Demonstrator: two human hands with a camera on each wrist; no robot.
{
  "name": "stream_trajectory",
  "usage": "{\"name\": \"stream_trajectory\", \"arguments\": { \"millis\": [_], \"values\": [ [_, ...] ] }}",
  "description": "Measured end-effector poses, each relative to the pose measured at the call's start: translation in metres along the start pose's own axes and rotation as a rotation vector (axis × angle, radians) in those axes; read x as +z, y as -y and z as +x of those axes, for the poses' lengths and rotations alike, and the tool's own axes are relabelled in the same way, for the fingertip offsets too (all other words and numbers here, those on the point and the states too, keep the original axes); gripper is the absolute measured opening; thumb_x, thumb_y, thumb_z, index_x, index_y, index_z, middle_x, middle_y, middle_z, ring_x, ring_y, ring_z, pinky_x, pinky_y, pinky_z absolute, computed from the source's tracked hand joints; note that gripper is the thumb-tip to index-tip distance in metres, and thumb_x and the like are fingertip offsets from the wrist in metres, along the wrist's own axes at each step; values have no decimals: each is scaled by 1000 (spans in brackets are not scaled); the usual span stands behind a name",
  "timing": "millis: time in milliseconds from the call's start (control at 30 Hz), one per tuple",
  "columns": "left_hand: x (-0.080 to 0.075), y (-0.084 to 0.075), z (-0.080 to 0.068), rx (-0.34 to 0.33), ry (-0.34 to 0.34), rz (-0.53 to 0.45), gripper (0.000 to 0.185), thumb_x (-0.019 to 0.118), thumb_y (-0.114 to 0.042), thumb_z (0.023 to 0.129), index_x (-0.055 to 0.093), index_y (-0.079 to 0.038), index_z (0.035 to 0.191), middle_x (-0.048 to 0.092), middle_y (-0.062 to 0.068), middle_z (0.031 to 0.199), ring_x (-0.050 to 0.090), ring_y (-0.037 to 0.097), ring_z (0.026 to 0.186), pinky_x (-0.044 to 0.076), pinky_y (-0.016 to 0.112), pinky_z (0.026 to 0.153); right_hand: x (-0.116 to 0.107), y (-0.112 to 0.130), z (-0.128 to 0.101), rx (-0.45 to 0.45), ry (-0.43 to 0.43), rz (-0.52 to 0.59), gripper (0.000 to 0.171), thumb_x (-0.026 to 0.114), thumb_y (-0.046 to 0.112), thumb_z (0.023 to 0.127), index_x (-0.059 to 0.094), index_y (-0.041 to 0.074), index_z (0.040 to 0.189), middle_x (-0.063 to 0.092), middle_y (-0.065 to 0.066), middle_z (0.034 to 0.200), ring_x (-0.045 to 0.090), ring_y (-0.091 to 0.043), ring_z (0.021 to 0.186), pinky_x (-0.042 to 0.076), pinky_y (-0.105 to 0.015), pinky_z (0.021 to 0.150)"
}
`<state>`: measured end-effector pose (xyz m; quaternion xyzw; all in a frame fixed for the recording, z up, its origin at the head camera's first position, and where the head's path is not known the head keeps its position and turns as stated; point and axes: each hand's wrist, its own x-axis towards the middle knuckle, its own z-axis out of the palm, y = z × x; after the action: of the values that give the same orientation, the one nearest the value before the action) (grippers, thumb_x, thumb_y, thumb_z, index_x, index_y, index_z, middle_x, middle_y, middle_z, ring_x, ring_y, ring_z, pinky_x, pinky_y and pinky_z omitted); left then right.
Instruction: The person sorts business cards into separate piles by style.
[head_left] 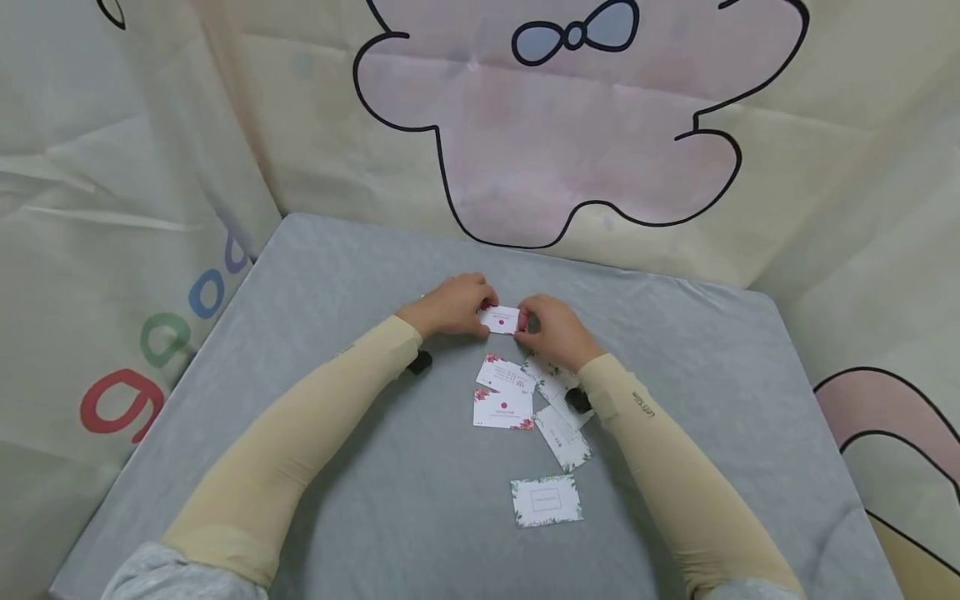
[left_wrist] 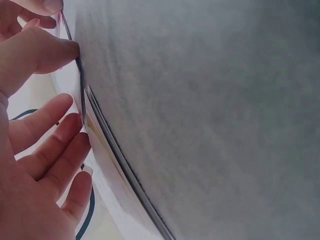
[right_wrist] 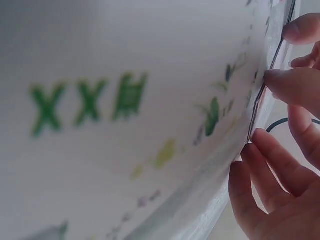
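Both hands hold a small white card [head_left: 501, 320] with a red dot and red corners, toward the far middle of the table. My left hand [head_left: 452, 306] pinches its left end, my right hand [head_left: 558, 329] its right end. In the left wrist view the card [left_wrist: 82, 82] is seen edge-on between the thumb [left_wrist: 50, 50] and fingers. The right wrist view shows the right thumb [right_wrist: 295, 82] and fingers on the card's thin edge, with a blurred white card [right_wrist: 90, 140] bearing green lettering close to the camera.
Nearer than the hands lie a red-flowered card [head_left: 503, 410], another overlapping it [head_left: 506, 375], and green-leafed cards [head_left: 562, 437] partly under the right wrist. A green-bordered card [head_left: 546, 501] lies apart, closer to me. Grey cloth covers the table [head_left: 360, 517]; printed curtains [head_left: 847, 208] surround it.
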<state>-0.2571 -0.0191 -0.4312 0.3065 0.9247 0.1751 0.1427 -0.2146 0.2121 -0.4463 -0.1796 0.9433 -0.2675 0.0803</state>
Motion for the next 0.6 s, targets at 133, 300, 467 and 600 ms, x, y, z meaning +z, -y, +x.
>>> {"name": "stream_trajectory", "arguments": {
  "millis": [133, 300, 467, 600],
  "values": [
    [1, 0, 2, 8, 3, 30, 47, 83, -33, 93, 73, -13, 134, 63, 4, 121, 56, 22, 110, 42, 49, 106, -1, 1, -1, 25, 10, -3, 17, 79, 19, 97, 64, 15, 92, 66, -6, 112, 57, -25, 99, 45, -39, 85],
    [3, -1, 4, 13, 2, 48, 46, 82, -33, 94, 73, -14, 134, 63, 4, 120, 56, 22, 110, 42, 49, 106, -1, 2, -2, 44, 13, 9, 17, 79, 20, 97, 63, 16, 92, 64, -6, 114, 57, -25, 100, 45, -39, 86],
    [2, -3, 3, 13, 4, 66, 46, 82, -32, 93, 72, -14, 134, 63, 4, 119, 57, 22, 111, 41, 50, 107, -3, 2, -2, 41, 23, 10, 19, 79, 21, 97, 62, 16, 91, 64, -6, 112, 57, -25, 98, 46, -39, 83],
    [3, -10, -4, 19, -25, 95, 51, 84, -33, 91, 71, -14, 136, 64, 6, 125, 57, 25, 117, 43, 50, 110, -3, 3, -7, 9, 14, -2, 20, 81, 20, 96, 62, 15, 91, 66, -6, 117, 59, -26, 104, 50, -42, 90]
  ]
}}
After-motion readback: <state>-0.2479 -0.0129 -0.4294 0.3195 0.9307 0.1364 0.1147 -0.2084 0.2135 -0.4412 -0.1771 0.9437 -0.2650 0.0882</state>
